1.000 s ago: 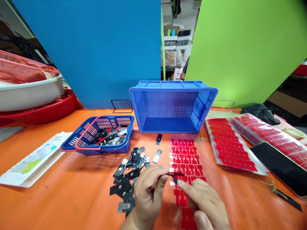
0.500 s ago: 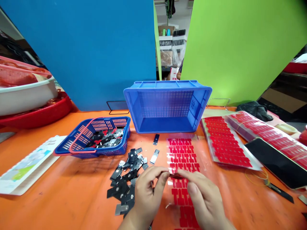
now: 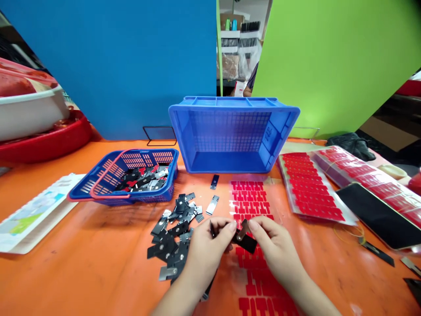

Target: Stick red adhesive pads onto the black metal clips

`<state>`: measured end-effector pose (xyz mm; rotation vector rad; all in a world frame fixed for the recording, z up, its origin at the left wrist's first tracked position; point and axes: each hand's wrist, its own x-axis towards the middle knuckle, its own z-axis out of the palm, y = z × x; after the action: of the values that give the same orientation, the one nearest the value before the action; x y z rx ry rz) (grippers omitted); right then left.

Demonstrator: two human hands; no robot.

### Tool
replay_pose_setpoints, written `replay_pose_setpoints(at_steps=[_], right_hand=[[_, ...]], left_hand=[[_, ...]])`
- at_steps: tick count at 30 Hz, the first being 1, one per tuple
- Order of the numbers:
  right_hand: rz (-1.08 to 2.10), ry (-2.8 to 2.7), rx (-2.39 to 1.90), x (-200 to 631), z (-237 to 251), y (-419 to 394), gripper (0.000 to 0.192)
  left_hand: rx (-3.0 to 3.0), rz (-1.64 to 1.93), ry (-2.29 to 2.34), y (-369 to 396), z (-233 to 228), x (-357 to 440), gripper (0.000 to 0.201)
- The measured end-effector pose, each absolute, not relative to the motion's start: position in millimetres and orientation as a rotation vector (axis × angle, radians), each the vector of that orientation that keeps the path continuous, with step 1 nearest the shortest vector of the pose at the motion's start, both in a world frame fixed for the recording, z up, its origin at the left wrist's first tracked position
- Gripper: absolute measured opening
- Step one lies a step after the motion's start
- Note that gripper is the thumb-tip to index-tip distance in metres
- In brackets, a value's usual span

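Note:
My left hand (image 3: 210, 248) is closed with thumb and fingers pinched on a small black plate (image 3: 249, 244) with a metal tab. The tip of my right hand (image 3: 278, 248) pinches this piece from the other side, at the tab. Another dark flat piece stands up between the fingers of my left hand, partly hidden. Under both hands lies a clear sheet of red T-shaped stickers (image 3: 249, 195). To the left, beside my left forearm, is a loose pile of black plates with metal tabs (image 3: 167, 248). Two single plates (image 3: 212, 205) lie just beyond it.
A blue basket (image 3: 173, 193) with a pink handle holds more plates. Behind the sheet, a blue crate (image 3: 237, 102) lies on its side. At right are stacked red sticker sheets (image 3: 309, 186), a phone (image 3: 378, 215) and a dark blade-like strip (image 3: 376, 252). A printed card (image 3: 39, 215) lies left.
Both hands have turned the piece, so the black plate and its metal tab now face my view. The camera view has shifted slightly, moving the background upward.

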<state>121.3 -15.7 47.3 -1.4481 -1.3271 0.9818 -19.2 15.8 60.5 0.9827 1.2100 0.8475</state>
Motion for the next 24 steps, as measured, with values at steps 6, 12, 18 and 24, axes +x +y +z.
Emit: replay_pose_setpoints(at_steps=[6, 12, 18, 24], right_hand=[[0.975, -1.204, -1.543, 123.5, 43.2, -13.8, 0.031], [0.98, -1.175, -1.543, 125.1, 40.7, -13.1, 0.032], [1.001, -1.156, -1.532, 124.1, 43.6, -13.0, 0.031], [1.049, -1.177, -1.491, 125.5, 43.3, -9.6, 0.025]], left_hand=[[0.892, 0.721, 1.092, 17.7, 56.7, -18.9, 0.032], [0.951, 0.691, 1.055, 16.7, 56.3, -16.2, 0.044], [0.978, 0.698, 1.082, 15.7, 58.8, -15.3, 0.042], [0.965, 0.697, 1.068, 16.7, 54.6, -16.1, 0.04]])
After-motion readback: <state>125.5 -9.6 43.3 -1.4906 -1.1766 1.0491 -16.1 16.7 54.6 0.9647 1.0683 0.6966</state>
